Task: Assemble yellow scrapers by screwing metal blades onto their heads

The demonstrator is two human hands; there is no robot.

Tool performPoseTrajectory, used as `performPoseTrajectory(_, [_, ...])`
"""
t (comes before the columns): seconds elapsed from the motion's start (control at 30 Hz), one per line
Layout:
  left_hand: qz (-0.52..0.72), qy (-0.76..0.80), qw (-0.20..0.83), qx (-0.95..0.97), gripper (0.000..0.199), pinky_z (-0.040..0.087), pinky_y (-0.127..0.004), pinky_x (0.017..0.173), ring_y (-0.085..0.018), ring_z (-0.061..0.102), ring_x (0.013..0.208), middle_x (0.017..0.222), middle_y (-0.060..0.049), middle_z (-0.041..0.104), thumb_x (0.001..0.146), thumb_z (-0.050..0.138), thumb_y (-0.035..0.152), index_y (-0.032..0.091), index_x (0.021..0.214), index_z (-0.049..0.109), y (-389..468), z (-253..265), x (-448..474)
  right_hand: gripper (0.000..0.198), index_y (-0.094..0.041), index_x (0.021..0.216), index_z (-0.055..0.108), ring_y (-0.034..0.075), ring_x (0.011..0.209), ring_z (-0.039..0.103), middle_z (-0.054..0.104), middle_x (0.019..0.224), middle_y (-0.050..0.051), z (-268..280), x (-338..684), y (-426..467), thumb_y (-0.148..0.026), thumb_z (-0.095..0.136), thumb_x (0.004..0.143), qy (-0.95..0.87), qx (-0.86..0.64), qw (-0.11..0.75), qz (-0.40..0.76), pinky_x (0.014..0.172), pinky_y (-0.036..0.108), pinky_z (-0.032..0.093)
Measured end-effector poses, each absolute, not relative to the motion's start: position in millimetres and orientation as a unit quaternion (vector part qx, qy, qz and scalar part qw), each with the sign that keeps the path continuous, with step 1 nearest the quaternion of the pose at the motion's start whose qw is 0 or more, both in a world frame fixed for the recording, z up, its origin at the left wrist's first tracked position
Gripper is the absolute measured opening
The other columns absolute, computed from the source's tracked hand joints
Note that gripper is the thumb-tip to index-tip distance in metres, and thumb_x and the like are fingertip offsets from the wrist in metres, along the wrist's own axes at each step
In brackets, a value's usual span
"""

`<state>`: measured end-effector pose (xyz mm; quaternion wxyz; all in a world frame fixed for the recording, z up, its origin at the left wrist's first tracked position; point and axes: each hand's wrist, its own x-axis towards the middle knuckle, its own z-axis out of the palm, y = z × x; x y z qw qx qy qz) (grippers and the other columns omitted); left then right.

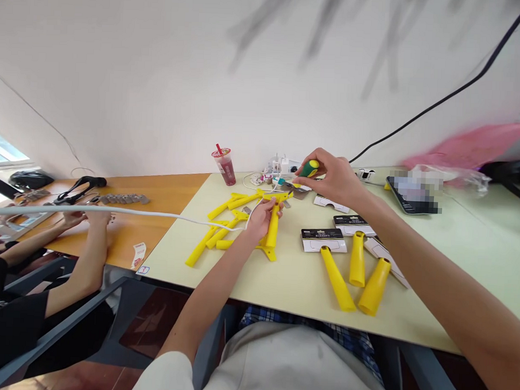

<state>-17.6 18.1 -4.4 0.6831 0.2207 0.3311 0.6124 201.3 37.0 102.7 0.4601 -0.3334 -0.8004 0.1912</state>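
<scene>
Watching from my remote seat through the head view, the only one I have, I find both hands raised over the pale tabletop [286, 288]. The left hand [259, 219] has its fingers wrapped around a yellow tool [273, 229], which stands near the middle of the work area with its handle pointing down and its crosspiece on top. The right hand [336, 174] pinches a green and yellow screwdriver [309, 168] between thumb and fingers, the shaft slanting toward one end of that crosspiece; I cannot tell whether the tip touches it

Around and to the left of the left hand I see more yellow pieces [202, 247] lying in a loose heap, some overlapping. Nearer the right forearm, three yellow handles [338, 282] lie side by side, close to some black and white cards [324, 240]. A cup with a red straw [225, 167] stands beside the wall, and white plugs [282, 163] sit behind the hands. Farther right I make out a dark phone-like device [409, 196], partly blurred, and a pink plastic bag [464, 146]. A white cord [156, 214] crosses my view from the left. Beyond it, a co-worker's hand [98, 214] is over the orange tabletop [174, 185], its grip too small to tell
</scene>
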Motion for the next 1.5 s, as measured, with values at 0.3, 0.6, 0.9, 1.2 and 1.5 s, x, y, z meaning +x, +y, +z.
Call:
performPoseTrajectory(0.3, [0.591,0.358,0.682,0.24,0.019,0.044,-0.023,0.058,-0.013,0.068,0.076,0.093,-0.006,0.069,0.096,0.071,0.005,0.015,0.085,0.06,12,-11,-2,0.04,-0.029,0.1,0.058,0.028,0.086,0.081,0.084,0.098,0.003,93,203,52,-0.055,0.086,0.086,-0.821,-0.328,0.427,0.19,0.082,0.041,0.062])
performPoseTrajectory(0.6, [0.593,0.36,0.678,0.242,0.022,0.044,-0.022,0.057,-0.014,0.07,0.079,0.091,-0.005,0.068,0.093,0.075,0.005,0.016,0.085,0.057,11,-8,-2,0.038,-0.028,0.1,0.058,0.028,0.085,0.08,0.084,0.098,0.004,87,202,58,-0.049,0.086,0.084,-0.826,-0.337,0.411,0.188,0.078,0.041,0.062])
performPoseTrajectory(0.9, [0.59,0.357,0.685,0.235,0.025,0.044,-0.022,0.058,-0.014,0.07,0.08,0.091,-0.004,0.067,0.091,0.076,0.004,0.016,0.085,0.055,9,-6,-2,0.038,-0.028,0.1,0.058,0.027,0.084,0.08,0.084,0.097,0.003,87,202,57,-0.051,0.084,0.086,-0.829,-0.335,0.408,0.184,0.079,0.041,0.061])
performPoseTrajectory(1.2, [0.595,0.356,0.683,0.232,0.027,0.044,-0.023,0.059,-0.015,0.07,0.081,0.092,-0.004,0.067,0.09,0.078,0.005,0.017,0.085,0.054,12,-10,-2,0.042,-0.029,0.1,0.057,0.028,0.086,0.08,0.084,0.097,0.003,87,201,55,-0.058,0.084,0.086,-0.83,-0.333,0.407,0.185,0.08,0.042,0.061])
performPoseTrajectory(1.5, [0.587,0.355,0.688,0.236,0.021,0.047,-0.023,0.059,-0.013,0.069,0.076,0.09,-0.004,0.066,0.094,0.073,0.006,0.016,0.087,0.056,11,-8,-3,0.036,-0.029,0.102,0.057,0.027,0.084,0.08,0.083,0.097,0.002,83,200,56,-0.047,0.084,0.086,-0.835,-0.33,0.398,0.19,0.08,0.04,0.062])
